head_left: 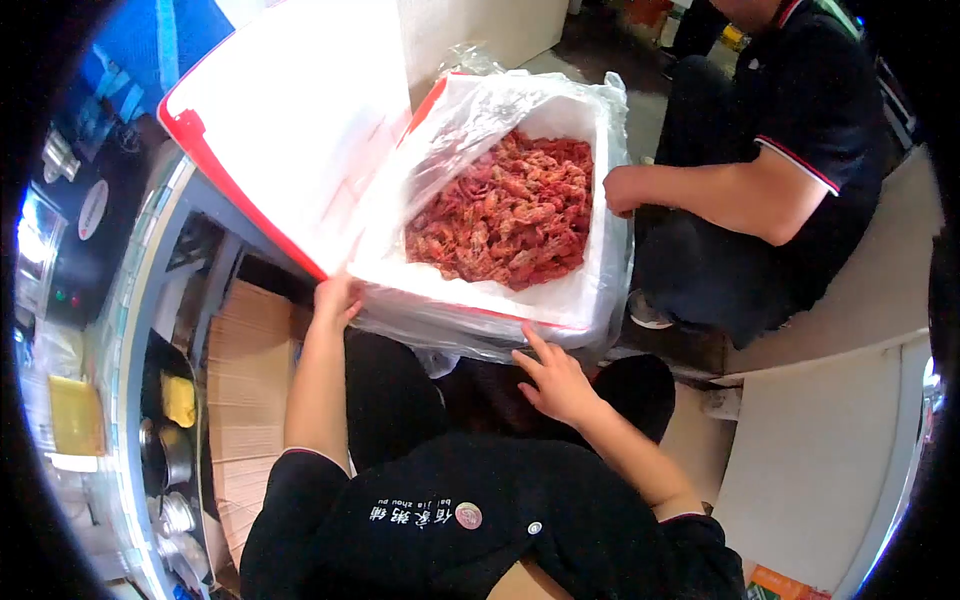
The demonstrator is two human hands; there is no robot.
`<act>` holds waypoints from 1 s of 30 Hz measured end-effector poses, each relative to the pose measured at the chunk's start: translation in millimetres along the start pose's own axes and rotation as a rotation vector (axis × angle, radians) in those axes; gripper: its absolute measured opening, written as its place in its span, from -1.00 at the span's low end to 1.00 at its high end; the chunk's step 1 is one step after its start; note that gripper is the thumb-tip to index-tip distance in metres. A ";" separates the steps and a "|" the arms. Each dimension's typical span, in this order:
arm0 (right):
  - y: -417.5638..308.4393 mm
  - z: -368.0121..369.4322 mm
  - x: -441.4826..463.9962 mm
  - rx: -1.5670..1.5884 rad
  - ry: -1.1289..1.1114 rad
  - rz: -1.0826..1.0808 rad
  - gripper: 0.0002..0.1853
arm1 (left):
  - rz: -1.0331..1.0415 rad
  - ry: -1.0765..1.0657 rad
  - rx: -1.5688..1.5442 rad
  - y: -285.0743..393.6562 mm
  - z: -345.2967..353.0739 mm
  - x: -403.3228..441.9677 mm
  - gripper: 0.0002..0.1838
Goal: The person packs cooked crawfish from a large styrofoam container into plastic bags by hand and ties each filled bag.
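On my L, a metal-edged counter (172, 205) w/ cardboard (250, 400) alongside; near R, a white panel (820, 460) by pale floor (692, 435); far side, pale panel (490, 32); bright glare (36, 235) far L.

Open cooler box (480, 303) of reddish crayfish (510, 210)

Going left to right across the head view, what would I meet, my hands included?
Large yellow item, small yellow item, corrugated cardboard, left hand, right hand, co-worker's hand, white panel at lower right.
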State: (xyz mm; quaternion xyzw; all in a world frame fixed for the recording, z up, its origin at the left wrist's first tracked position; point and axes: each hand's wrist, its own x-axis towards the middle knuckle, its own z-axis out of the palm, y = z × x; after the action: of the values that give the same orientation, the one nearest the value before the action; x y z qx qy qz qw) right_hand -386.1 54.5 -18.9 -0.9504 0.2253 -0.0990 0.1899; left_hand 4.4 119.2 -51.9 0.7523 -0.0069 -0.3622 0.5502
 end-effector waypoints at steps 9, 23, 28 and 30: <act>24.3 -1.2 -44.6 0.141 0.025 0.268 -0.61 | -0.095 -0.294 -0.460 -4.0 16.0 46.0 -0.53; 42.5 -33.4 -27.0 0.249 0.149 0.325 -0.68 | 0.492 0.133 0.343 8.3 -19.9 -91.5 -0.73; 21.1 -97.0 52.8 0.291 0.493 0.267 -0.65 | 0.891 0.198 0.394 21.5 8.1 -119.1 -0.82; 29.2 -110.4 92.6 0.511 0.621 0.449 -0.46 | 1.001 0.078 0.181 28.0 21.6 -123.6 -0.81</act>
State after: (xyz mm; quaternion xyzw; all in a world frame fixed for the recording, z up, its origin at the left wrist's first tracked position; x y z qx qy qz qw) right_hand -346.3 -47.8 79.1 -0.7261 0.4404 -0.3877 0.3584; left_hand -87.9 140.9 35.0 0.7144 -0.3775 -0.0238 0.5887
